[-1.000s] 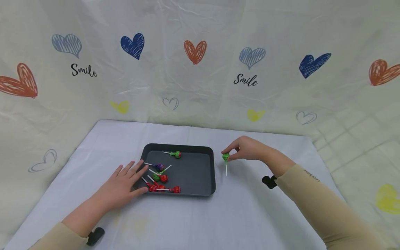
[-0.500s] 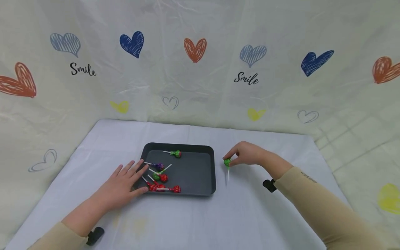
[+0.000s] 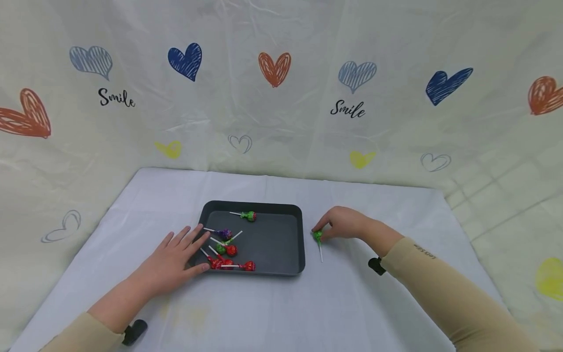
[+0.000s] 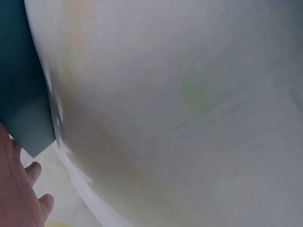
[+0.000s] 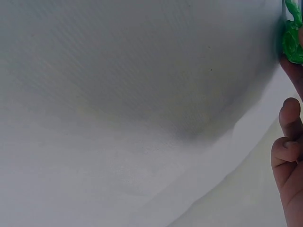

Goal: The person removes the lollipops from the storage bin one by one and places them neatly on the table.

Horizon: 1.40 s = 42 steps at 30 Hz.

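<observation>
My right hand (image 3: 345, 223) pinches a green-wrapped lollipop (image 3: 317, 236) by its head, low over the white cloth just right of the dark grey tray (image 3: 281, 270). The lollipop's white stick points toward me. In the right wrist view the green wrapper (image 5: 292, 41) shows at the upper right edge, by the fingers. With fingers spread, my left hand (image 3: 169, 261) rests at the tray's left edge. Inside the tray lie a green lollipop (image 3: 250, 216) at the back, a purple lollipop (image 3: 225, 234), a red lollipop (image 3: 249, 266) at the front and several more in red and green.
A white cloth (image 3: 264, 313) covers the table. Behind it hangs a pale sheet (image 3: 299, 132) printed with hearts and the word Smile. Small black devices sit at both wrists, such as the wrist camera (image 3: 134, 332) on the left.
My right hand has come down and slightly toward me with the green lollipop, bringing it close to the cloth. The left hand and the tray have stayed in place.
</observation>
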Each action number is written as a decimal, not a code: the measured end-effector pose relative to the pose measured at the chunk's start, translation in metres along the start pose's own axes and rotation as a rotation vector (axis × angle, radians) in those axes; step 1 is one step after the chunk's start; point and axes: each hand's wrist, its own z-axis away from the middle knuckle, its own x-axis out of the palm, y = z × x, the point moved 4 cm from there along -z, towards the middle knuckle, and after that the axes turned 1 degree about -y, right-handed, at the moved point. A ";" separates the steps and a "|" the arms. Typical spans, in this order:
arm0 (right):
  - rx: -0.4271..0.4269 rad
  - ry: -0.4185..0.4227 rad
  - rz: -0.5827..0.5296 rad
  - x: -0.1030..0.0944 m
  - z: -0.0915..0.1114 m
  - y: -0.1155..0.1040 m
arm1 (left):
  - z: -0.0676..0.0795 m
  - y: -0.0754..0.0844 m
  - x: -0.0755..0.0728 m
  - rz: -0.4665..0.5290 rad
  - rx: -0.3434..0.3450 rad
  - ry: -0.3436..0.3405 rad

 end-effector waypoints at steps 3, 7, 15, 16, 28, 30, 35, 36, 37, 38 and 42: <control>-0.028 0.009 0.031 0.001 0.000 -0.001 | 0.000 0.000 0.000 -0.002 0.001 0.004; -0.044 0.015 0.054 0.002 -0.001 -0.001 | 0.000 0.001 -0.001 -0.003 0.002 0.007; -0.041 0.014 0.049 -0.001 -0.001 -0.003 | 0.001 0.002 -0.001 0.011 0.003 0.003; -0.040 0.019 0.049 -0.003 0.000 -0.003 | 0.001 0.001 0.000 0.011 0.004 0.004; -0.062 0.049 0.014 -0.026 0.000 -0.015 | 0.001 0.001 0.000 0.010 0.001 0.004; -0.070 0.052 0.002 -0.029 -0.001 -0.018 | 0.001 0.001 -0.001 0.007 0.000 0.005; -0.101 0.069 0.000 -0.034 -0.009 -0.027 | 0.000 0.001 0.000 -0.001 0.004 0.009; -0.107 0.070 0.003 -0.035 -0.011 -0.030 | 0.000 0.000 0.000 -0.002 0.005 0.009; -0.111 0.069 0.004 -0.035 -0.014 -0.033 | 0.000 0.000 0.001 -0.001 0.007 0.008; -0.120 0.068 0.002 -0.036 -0.016 -0.037 | 0.000 0.000 0.001 -0.001 0.007 0.007; -0.119 0.064 -0.004 -0.041 -0.029 -0.053 | -0.001 -0.001 0.003 -0.001 0.004 0.004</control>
